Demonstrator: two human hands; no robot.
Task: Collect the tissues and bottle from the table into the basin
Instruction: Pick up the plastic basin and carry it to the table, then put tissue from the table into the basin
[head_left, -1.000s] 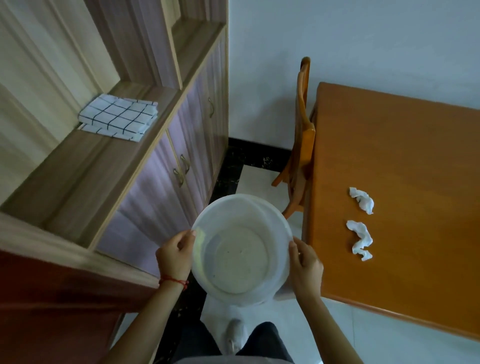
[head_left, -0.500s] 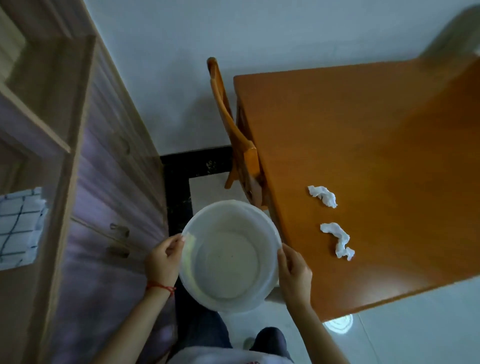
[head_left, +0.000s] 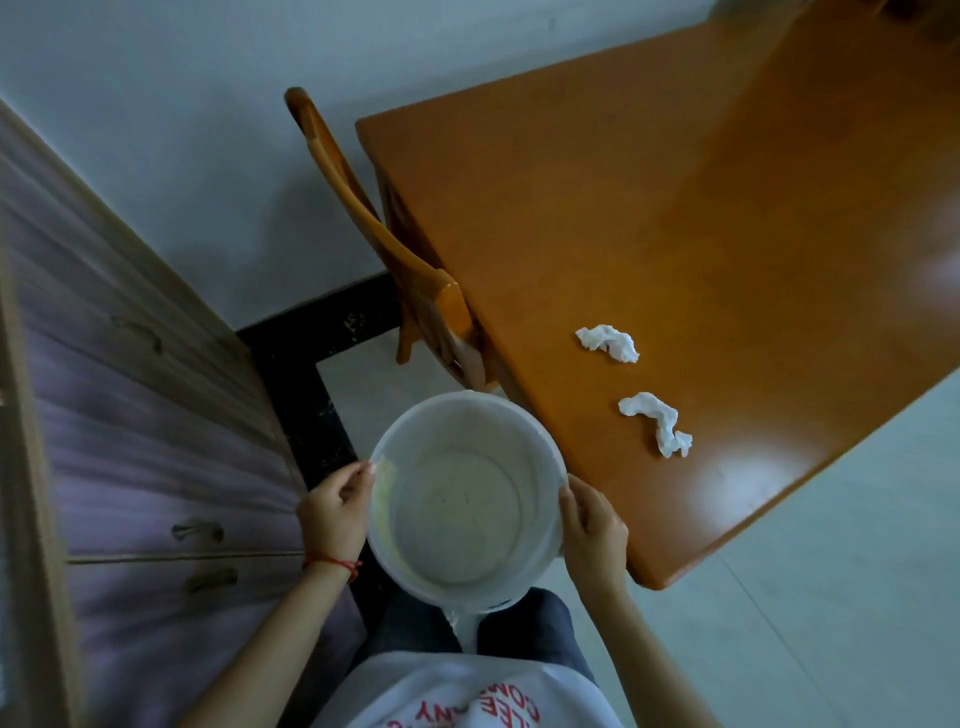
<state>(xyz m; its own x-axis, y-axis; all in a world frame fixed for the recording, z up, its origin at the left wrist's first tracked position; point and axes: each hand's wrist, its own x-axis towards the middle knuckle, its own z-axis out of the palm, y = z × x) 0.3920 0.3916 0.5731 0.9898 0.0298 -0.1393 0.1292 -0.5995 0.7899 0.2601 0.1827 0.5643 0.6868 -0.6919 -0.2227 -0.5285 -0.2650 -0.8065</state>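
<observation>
Basin: a pale plastic basin (head_left: 464, 499) with nothing in it, held in the air just off the near corner of the counter (head_left: 675, 218), above the person's legs.
Left grip: the left hand (head_left: 332, 512) clasps the basin's left rim, thumb over the edge; a red string sits on that wrist.
Right grip: the right hand (head_left: 592, 530) clasps the right rim, close to the counter's edge.
Tissues: two crumpled white ones lie on the counter, apart from each other; the near tissue (head_left: 657, 423) sits not far from the front edge, the far tissue (head_left: 608, 343) a little beyond it.
Bottle: none in sight; it may be further along the counter, outside the view.
Surroundings: a wooden chair (head_left: 374, 228) is pushed in at the counter's left side, with a cabinet (head_left: 135, 395) along the left.
Progress: nothing collected yet, by my reading.
Risks: both hands are busy, so one must let go to pick; a one-handed basin could tip. Its rim might knock the counter corner or the chair. The light tissues could be brushed off the edge by a careless sweep.
</observation>
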